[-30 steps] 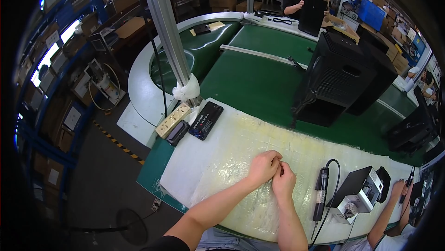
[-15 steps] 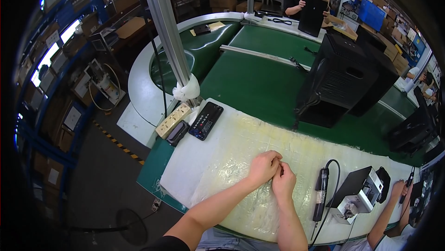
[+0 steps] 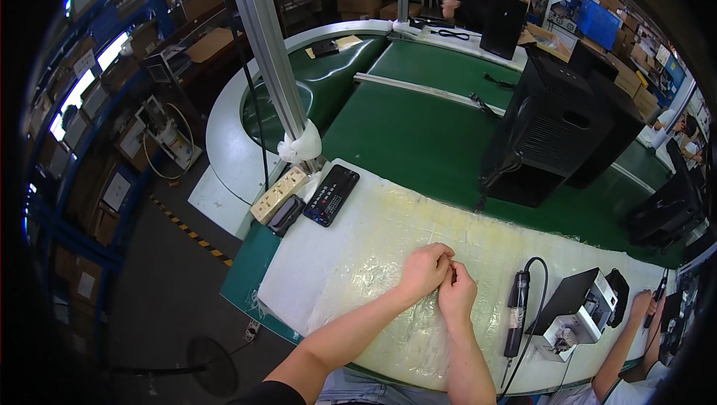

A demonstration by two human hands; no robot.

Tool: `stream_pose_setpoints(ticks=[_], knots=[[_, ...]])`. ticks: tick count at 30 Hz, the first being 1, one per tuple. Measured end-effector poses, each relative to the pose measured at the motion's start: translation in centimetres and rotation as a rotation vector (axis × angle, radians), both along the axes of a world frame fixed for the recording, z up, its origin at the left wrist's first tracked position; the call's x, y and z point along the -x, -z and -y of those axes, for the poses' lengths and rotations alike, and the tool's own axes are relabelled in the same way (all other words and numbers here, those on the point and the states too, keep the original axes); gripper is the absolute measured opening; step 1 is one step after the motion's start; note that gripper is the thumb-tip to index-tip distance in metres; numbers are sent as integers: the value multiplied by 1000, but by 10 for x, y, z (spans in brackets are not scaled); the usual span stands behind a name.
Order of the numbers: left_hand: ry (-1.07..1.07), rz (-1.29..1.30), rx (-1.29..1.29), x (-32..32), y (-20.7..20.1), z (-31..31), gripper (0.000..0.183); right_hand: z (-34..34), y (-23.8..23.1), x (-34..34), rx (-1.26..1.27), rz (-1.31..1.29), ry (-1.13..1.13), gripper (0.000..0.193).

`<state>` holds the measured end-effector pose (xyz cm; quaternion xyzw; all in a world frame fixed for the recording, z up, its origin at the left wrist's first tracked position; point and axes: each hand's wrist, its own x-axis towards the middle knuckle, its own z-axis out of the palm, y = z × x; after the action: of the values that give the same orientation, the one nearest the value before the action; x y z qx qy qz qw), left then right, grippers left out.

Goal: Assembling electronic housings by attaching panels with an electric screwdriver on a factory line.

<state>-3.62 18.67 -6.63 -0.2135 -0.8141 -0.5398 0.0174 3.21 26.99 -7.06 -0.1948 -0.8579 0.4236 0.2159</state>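
My left hand [image 3: 426, 269] and my right hand [image 3: 457, 290] meet over the middle of the worktable, fingertips pressed together. Both have curled fingers, and anything pinched between them is hidden or too small to name. Beneath them lies a pale mat [image 3: 366, 255] covered with clear, wrinkled plastic. A black electric screwdriver [image 3: 515, 314] with a cord rests to the right of my right hand. Beyond it stands a small white and black machine [image 3: 575, 311] with an open front, which looks like a screw feeder.
A black remote-like panel [image 3: 331, 196], a dark handheld device [image 3: 285, 215] and a cream power strip [image 3: 278, 194] lie by the metal post [image 3: 272, 54]. Tall black cabinets [image 3: 553, 128] stand on the green belt [image 3: 403, 132]. Another person's hand [image 3: 644, 303] holds a screwdriver at right.
My hands stay put. The black cabinets and the cables on the belt have shifted slightly right. Across the belt, a co-worker's hand has left the black panel and moved left.
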Motion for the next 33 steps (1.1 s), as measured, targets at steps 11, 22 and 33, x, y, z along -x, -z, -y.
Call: stream_pose_setpoints(ticks=[11,22,33], knots=[[1,4,2,0,-1,0,13,0,-1,0,-8,-3,8,16],[4,-1,12,0,0,0,14,0,-3,0,26,41,20,16],[7,10,10,0,-1,0,14,1,-4,0,-22,-18,7,16]])
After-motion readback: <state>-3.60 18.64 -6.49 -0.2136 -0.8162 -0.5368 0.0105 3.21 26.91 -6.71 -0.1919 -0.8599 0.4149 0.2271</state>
